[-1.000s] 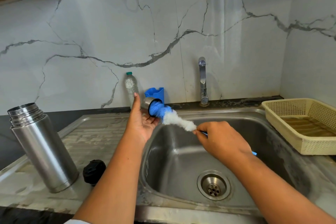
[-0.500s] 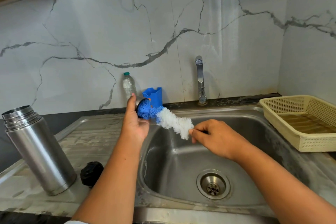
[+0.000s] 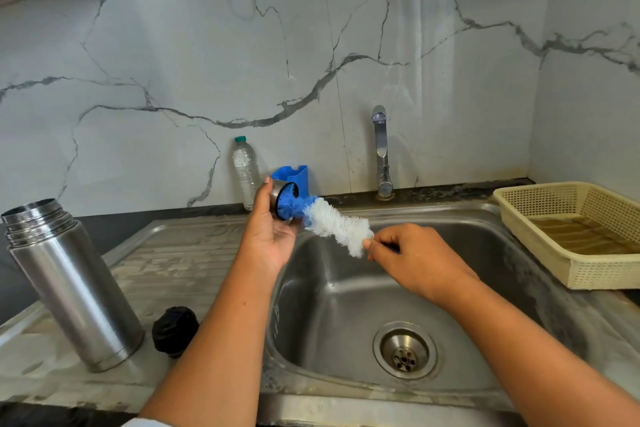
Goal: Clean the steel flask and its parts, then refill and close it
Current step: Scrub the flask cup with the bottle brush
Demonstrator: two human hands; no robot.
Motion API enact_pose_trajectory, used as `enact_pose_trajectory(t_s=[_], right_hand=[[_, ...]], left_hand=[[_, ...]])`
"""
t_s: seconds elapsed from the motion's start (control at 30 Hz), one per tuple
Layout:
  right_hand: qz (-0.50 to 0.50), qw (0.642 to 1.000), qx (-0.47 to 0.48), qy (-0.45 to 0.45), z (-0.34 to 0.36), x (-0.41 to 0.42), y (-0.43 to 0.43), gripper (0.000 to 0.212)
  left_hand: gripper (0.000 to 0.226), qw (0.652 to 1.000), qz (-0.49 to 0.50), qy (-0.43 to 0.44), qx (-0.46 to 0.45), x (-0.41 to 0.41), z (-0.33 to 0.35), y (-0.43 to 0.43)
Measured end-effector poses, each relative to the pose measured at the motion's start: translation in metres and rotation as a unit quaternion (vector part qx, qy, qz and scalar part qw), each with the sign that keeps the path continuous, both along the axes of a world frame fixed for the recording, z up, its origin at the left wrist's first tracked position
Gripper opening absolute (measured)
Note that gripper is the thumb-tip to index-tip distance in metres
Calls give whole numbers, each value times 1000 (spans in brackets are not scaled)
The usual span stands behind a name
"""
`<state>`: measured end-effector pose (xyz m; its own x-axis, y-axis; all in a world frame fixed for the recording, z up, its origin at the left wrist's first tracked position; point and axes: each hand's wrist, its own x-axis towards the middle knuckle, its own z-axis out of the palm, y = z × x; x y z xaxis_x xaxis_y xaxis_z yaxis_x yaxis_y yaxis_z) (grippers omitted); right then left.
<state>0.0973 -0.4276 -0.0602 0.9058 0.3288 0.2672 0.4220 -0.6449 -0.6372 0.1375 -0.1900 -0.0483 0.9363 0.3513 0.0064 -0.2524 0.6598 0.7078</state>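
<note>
Two bare hands work over the sink (image 3: 332,308). The left hand (image 3: 273,239) grips a small steel cup (image 3: 277,196), thumb raised along its far side and fingers curled under it, with the cup's mouth turned toward the right hand (image 3: 415,262). The brush (image 3: 334,225) runs between the two hands. Its blue bristle end is pushed into the cup's mouth and its white bristles span the gap. Its handle end is pinched between the right thumb and curled fingers, which are closed tight together on it. Most of the handle is hidden inside that grip. Below the right fingers lies the drain (image 3: 404,354). Left of the left fingers, well apart, the flask (image 3: 72,288) stands on its base, uncapped, on the drainboard (image 3: 180,260). A black stopper (image 3: 175,329) sits just beside the flask's base, near the left forearm. Just behind the left thumb stand a clear bottle (image 3: 246,173) with a green cap and a blue holder (image 3: 298,173), both against the wall. The tap (image 3: 381,149) rises beyond the right fingers, and a cream basket (image 3: 571,239) rests to their right on the counter.
</note>
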Motion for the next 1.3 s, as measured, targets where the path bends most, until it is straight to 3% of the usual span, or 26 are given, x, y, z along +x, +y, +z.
enact_pose_trajectory(t_s=[0.17,0.43,0.57,0.77,1.03,1.3], right_hand=[[-55,995,-60,-49,2,-1,-3,25],[-49,988,-131,-69,-4,-2,6,34],[-13,987,-140,-74,-4,-5,13,41],[60,997,-37,13,-3,-4,8,39],[90,984,88,123,1,-5,5,42],[103,973,117,173,4,-3,2,44]], left_hand=[[36,999,25,43,17,4,-8,11],[92,999,-4,37,6,4,-3,15],[89,1000,-13,22,-1,4,-2,16],[62,1000,19,19,-15,2,0,13],[58,999,2,-38,4,0,3,9],[49,999,5,-34,7,-2,2,5]])
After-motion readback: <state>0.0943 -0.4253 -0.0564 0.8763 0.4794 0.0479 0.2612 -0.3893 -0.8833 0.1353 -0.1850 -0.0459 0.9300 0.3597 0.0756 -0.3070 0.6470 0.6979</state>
